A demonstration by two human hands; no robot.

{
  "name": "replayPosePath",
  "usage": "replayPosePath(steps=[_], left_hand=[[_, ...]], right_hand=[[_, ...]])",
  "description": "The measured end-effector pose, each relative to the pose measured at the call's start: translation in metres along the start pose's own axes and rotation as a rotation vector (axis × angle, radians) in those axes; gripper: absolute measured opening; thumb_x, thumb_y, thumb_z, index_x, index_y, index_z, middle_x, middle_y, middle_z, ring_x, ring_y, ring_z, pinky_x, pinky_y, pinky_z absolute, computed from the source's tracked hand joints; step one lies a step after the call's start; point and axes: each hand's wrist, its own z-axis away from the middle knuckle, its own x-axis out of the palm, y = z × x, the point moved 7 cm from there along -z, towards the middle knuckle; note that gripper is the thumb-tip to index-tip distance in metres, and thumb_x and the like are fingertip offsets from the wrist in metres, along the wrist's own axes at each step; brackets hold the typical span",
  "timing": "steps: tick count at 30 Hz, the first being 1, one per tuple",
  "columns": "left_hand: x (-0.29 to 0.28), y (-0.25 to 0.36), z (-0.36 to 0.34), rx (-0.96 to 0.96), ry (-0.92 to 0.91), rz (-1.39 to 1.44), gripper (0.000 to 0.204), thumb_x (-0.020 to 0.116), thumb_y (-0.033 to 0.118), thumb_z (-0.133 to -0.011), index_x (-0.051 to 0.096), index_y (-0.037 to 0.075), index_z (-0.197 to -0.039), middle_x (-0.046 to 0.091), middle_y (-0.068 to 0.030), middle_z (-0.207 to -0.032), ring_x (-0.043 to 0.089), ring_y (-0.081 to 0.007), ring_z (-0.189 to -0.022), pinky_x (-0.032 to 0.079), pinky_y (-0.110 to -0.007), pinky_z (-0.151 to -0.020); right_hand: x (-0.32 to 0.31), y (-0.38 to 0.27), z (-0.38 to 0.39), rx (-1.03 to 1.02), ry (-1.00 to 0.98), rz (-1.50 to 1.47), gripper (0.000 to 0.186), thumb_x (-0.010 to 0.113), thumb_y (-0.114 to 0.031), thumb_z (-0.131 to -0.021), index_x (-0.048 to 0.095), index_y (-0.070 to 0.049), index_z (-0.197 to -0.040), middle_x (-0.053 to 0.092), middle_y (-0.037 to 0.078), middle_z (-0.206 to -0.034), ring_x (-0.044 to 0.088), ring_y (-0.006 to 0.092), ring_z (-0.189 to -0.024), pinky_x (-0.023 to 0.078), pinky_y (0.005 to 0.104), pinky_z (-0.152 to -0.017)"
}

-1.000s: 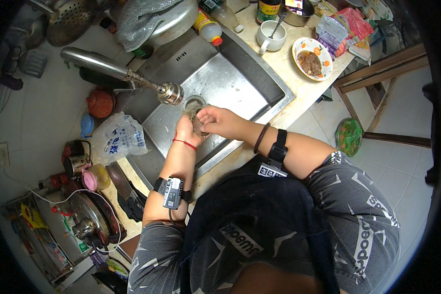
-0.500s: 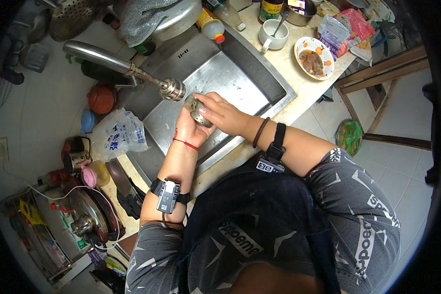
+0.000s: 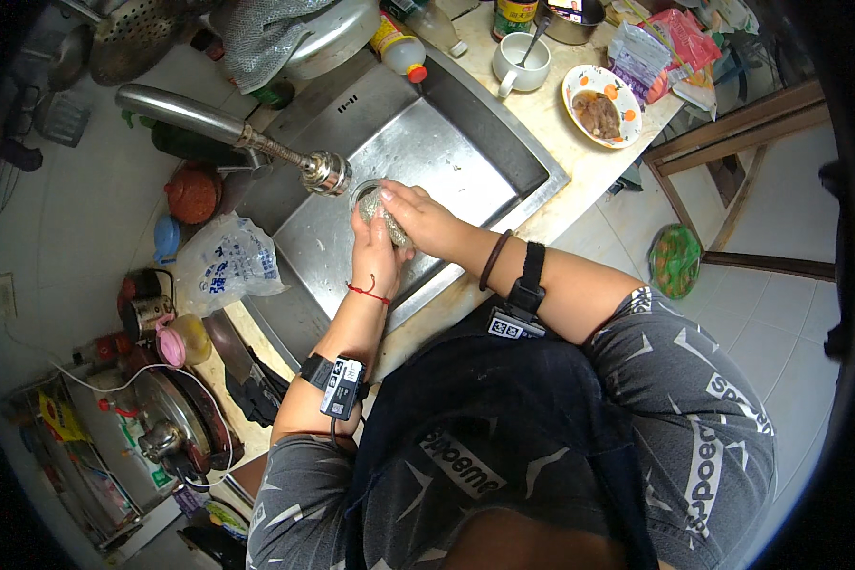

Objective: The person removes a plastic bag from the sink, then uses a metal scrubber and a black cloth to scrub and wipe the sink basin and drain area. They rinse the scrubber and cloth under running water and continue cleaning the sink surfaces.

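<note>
My left hand (image 3: pixel 372 245) and right hand (image 3: pixel 418 214) are closed around a small grey, speckled object (image 3: pixel 394 225), apparently metal mesh, too small to identify surely. My right fingers lie over its upper part and my left hand cradles it from below. They are over the steel sink (image 3: pixel 456 161), beside the drain ring (image 3: pixel 362 190), which the object partly hides. The chrome faucet head (image 3: pixel 327 174) hangs just above and left of my fingers. I see no running water.
Right of the sink stand a mug with a spoon (image 3: pixel 521 62), a flowered bowl of meat (image 3: pixel 598 114) and packets (image 3: pixel 651 57). A plastic bag (image 3: pixel 226 261), pink-lidded jar (image 3: pixel 182 339) and pot (image 3: pixel 166 418) are at left. Bottles (image 3: pixel 399 47) line the back.
My right hand has moved up and wrapped further over the speckled object. My left hand has turned around it, its thumb now across the object's side.
</note>
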Motion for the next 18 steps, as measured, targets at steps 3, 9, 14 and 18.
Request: replayPosePath(steps=[3,9,14,18], left_hand=[[-0.004,0.000,0.003,0.124,-0.043,-0.151,0.055,0.045,0.024,-0.098,0.015,0.013,-0.143,0.054,-0.0092,-0.104,0.055,-0.0126,-0.071,0.048,-0.024,-0.054],[-0.007,0.002,0.000,0.212,-0.131,-0.333,0.063,0.056,0.017,-0.092,0.019,0.008,-0.142,0.052,-0.0134,-0.113,0.058,-0.0186,-0.083,0.051,-0.030,-0.067],[0.003,0.033,0.017,0.732,-0.069,-0.847,0.073,0.070,0.009,-0.078,0.027,0.005,-0.138,0.044,-0.0196,-0.125,0.046,-0.0321,-0.117,0.039,-0.040,-0.099],[0.005,0.038,0.023,0.809,-0.049,-0.918,0.072,0.073,0.008,-0.072,0.033,0.003,-0.132,0.044,-0.0205,-0.125,0.046,-0.0371,-0.116,0.037,-0.042,-0.102]], right_hand=[[0.003,0.001,-0.002,0.063,-0.062,-0.132,0.063,0.039,-0.049,-0.095,0.043,-0.002,-0.138,0.046,0.030,-0.130,0.051,0.0389,-0.117,0.041,0.0405,-0.100],[0.005,0.002,-0.001,0.089,-0.092,-0.276,0.061,0.038,-0.048,-0.096,0.043,-0.002,-0.135,0.044,0.026,-0.133,0.052,0.0322,-0.117,0.042,0.0434,-0.098],[0.016,0.017,-0.003,0.282,-0.181,-0.537,0.065,0.035,-0.054,-0.097,0.036,-0.006,-0.141,0.044,0.021,-0.136,0.046,0.0282,-0.122,0.035,0.0448,-0.102],[0.027,0.022,-0.001,0.418,-0.344,-0.672,0.066,0.034,-0.055,-0.097,0.032,-0.008,-0.144,0.042,0.019,-0.138,0.042,0.0267,-0.125,0.032,0.0431,-0.104]])
